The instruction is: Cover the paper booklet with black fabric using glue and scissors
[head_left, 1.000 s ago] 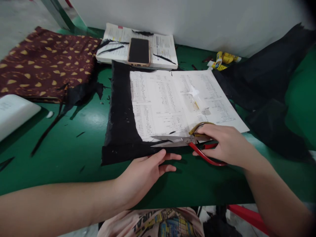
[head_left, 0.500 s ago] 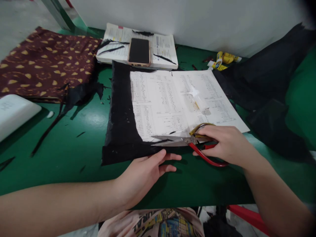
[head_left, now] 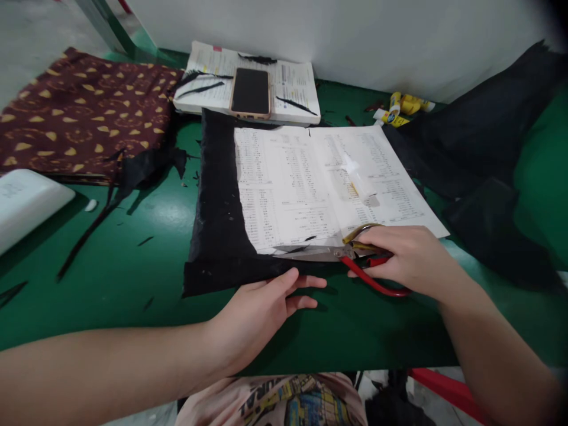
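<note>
My right hand (head_left: 406,260) is closed on the handles of a pair of scissors (head_left: 368,278), one loop red and the other yellowish. The blades point left over the near edge of the printed sheets (head_left: 288,189) and lie close together. These sheets rest on a black cloth (head_left: 219,195) whose left and near margins stick out. Below that near margin is my left hand (head_left: 270,313), its thumb touching the cloth's edge and its fingers stretched apart. A small clear bottle with a white cap (head_left: 361,186) lies on the right-hand page.
On the green table (head_left: 168,231), a thick book (head_left: 204,65) carries a phone (head_left: 251,92) and black scraps. Maroon patterned cloth (head_left: 89,112) and a white box-like object (head_left: 29,204) lie left. Yellow tubes (head_left: 394,109) and more black cloth (head_left: 479,130) are at right.
The scissor blades have come together from a wider gap, and the handles have shifted slightly. My left hand and the sheets have stayed put.
</note>
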Available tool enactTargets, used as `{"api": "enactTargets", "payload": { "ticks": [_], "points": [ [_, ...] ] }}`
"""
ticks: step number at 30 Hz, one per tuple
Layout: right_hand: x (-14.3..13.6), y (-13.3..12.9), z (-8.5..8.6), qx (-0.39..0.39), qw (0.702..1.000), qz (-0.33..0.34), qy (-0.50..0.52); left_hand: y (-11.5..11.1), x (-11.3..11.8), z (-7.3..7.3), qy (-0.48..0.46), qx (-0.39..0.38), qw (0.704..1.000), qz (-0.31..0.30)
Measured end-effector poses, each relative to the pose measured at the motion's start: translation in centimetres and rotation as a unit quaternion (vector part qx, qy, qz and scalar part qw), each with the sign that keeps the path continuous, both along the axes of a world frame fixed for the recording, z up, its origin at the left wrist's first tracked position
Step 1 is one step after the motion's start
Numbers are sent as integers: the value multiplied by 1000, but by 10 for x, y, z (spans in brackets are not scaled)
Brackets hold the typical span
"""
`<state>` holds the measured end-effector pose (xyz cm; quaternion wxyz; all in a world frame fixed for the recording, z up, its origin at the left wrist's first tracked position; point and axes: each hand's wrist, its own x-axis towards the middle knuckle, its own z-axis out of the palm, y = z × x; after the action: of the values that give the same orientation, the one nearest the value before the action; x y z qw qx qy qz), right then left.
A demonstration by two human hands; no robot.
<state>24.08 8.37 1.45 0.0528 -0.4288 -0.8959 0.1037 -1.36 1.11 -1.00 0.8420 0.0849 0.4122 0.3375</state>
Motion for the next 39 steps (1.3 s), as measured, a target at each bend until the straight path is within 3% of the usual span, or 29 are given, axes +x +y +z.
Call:
{"api": "enactTargets", "payload": {
  "ticks": [6, 12, 22, 30, 34, 39],
  "points": [
    [2, 1, -1, 49, 999, 14, -3, 0, 1, 0, -8, 1, 1000, 8],
    [3, 0, -1, 49, 999, -4, -16, 0, 0, -1, -14, 5, 1000, 8],
    [-2, 1, 0, -83, 996, -28, 29, 0, 1, -4, -5, 3, 1000, 5],
    [-3, -1, 2, -101, 993, -43, 30, -1, 2, -1, 13, 14, 1000, 14],
    [-4, 1, 3, -68, 990, -103, 70, -4, 0, 3, 44, 34, 998, 23],
    [-1, 6, -3, 43, 980, -137, 135, -9, -12, 8, 83, 32, 995, 37]
  ]
}}
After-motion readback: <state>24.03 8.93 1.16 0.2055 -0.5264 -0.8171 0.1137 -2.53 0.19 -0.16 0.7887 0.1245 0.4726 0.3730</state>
